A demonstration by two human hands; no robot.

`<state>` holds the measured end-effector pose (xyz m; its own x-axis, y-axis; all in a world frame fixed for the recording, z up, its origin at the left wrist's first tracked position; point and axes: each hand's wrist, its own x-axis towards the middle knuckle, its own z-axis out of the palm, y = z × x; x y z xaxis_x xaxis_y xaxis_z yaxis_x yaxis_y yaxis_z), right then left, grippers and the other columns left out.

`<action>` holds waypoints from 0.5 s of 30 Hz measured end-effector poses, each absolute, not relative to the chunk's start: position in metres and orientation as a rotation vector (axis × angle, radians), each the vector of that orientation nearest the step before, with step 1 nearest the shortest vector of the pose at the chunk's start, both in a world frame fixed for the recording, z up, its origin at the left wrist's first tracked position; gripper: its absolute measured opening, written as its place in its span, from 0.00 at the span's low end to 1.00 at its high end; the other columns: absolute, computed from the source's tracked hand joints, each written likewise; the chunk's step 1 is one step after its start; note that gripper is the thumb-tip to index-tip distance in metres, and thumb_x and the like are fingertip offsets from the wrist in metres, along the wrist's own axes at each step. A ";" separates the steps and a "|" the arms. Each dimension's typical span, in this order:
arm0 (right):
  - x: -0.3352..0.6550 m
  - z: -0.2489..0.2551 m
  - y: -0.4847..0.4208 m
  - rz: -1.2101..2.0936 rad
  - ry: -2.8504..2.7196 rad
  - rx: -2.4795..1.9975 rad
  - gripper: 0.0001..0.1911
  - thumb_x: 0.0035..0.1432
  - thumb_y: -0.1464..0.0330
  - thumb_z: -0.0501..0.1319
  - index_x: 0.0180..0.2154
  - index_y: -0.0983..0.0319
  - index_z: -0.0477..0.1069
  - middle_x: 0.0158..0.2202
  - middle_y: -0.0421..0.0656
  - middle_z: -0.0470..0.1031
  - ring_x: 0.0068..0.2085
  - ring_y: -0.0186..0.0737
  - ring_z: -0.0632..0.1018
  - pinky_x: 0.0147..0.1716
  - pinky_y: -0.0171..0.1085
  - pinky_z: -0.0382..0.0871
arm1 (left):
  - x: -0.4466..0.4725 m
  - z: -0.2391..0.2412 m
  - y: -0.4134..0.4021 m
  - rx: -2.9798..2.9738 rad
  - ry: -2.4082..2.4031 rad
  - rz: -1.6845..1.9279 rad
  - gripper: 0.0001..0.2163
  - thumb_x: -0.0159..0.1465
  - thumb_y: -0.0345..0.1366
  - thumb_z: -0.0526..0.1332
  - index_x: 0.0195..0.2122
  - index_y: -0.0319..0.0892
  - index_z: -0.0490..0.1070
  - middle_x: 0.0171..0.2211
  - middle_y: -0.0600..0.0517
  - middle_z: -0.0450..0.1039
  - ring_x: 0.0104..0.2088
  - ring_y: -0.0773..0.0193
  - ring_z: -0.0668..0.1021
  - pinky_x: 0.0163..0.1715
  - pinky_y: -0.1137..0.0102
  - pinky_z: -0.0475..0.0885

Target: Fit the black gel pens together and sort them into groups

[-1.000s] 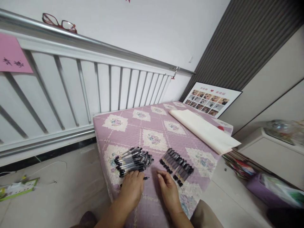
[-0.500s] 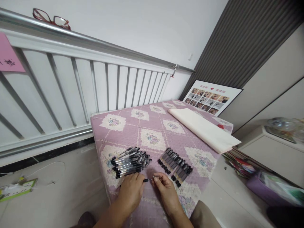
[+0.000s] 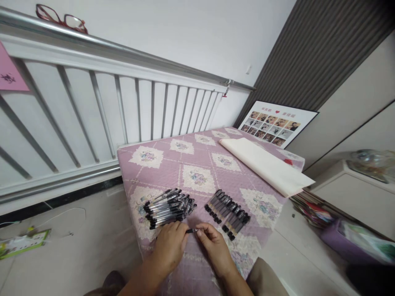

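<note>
A black pen (image 3: 191, 231) lies between my two hands, low over the near part of the cloth. My left hand (image 3: 171, 242) is closed around its barrel, which is mostly hidden. At the other end, my right hand (image 3: 213, 243) pinches something small and pale at the pen's tip; the fingers hide most of it. Beyond my left hand is a loose pile of clear-barrelled pens (image 3: 168, 209) with black ends. Beyond my right hand, several black-capped pens (image 3: 227, 211) lie side by side in a slanted row.
A purple flowered cloth (image 3: 160, 176) covers the table. A large cream paper sheet (image 3: 265, 166) lies folded at the right, near a photo board (image 3: 274, 123). Behind stands a white radiator (image 3: 160, 109), with eyeglasses (image 3: 61, 19) on the pipe above. A purple bag (image 3: 342, 242) is on the floor.
My right hand has moved slightly left, so the gap between its fingers and the pen's dark end has narrowed. Both hands keep their grip. The view has shifted a little.
</note>
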<state>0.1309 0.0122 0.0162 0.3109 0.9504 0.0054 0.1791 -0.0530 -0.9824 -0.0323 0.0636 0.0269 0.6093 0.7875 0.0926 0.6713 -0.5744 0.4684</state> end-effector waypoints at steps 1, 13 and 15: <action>0.131 0.016 0.012 0.897 -1.098 -1.494 0.16 0.49 0.54 0.64 0.33 0.59 0.74 0.30 0.41 0.76 0.33 0.41 0.75 0.35 0.37 0.69 | -0.032 0.027 0.064 2.450 1.164 0.404 0.09 0.66 0.31 0.52 0.42 0.46 0.70 0.38 0.52 0.72 0.41 0.59 0.73 0.42 0.66 0.64; 0.132 0.015 0.012 0.925 -1.133 -1.465 0.13 0.51 0.57 0.64 0.34 0.58 0.74 0.30 0.40 0.76 0.34 0.39 0.75 0.36 0.35 0.68 | -0.031 0.028 0.064 2.457 1.129 0.442 0.08 0.66 0.31 0.53 0.41 0.45 0.70 0.38 0.52 0.72 0.40 0.59 0.73 0.41 0.65 0.64; 0.132 0.016 0.013 0.941 -1.142 -1.465 0.13 0.51 0.57 0.64 0.34 0.59 0.74 0.30 0.40 0.76 0.33 0.39 0.74 0.36 0.35 0.68 | -0.031 0.027 0.064 2.464 1.120 0.439 0.08 0.66 0.31 0.53 0.41 0.45 0.70 0.38 0.52 0.72 0.40 0.59 0.73 0.41 0.65 0.65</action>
<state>0.1319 0.0127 0.0160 0.2475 0.9689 0.0047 0.1805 -0.0413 -0.9827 -0.0312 0.0635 0.0273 0.6301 0.7676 0.1173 0.6431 -0.6005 0.4752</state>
